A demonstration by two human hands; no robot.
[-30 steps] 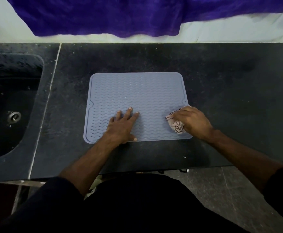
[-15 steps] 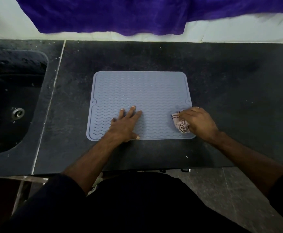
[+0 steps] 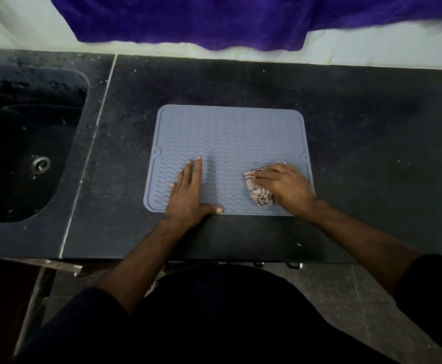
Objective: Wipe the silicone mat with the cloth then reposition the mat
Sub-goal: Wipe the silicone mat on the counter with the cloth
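Silicone mat (image 3: 227, 143) under flat left hand (image 3: 188, 195)

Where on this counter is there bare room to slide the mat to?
Widest bare patch: the dark counter right of the mat. A narrower strip lies between the mat and the seam beside the sink. Crowded: the mat's near half, where the left hand presses flat and the right hand holds the cloth.

A dark speckled stone countertop (image 3: 372, 153) fills the view. Set into its left part is a black sink basin (image 3: 23, 158) with a round metal drain (image 3: 40, 164). Behind the countertop, a purple velvety cloth (image 3: 214, 19) hangs over a white wall (image 3: 30, 27). Below its front edge lies grey tiled floor (image 3: 346, 298).
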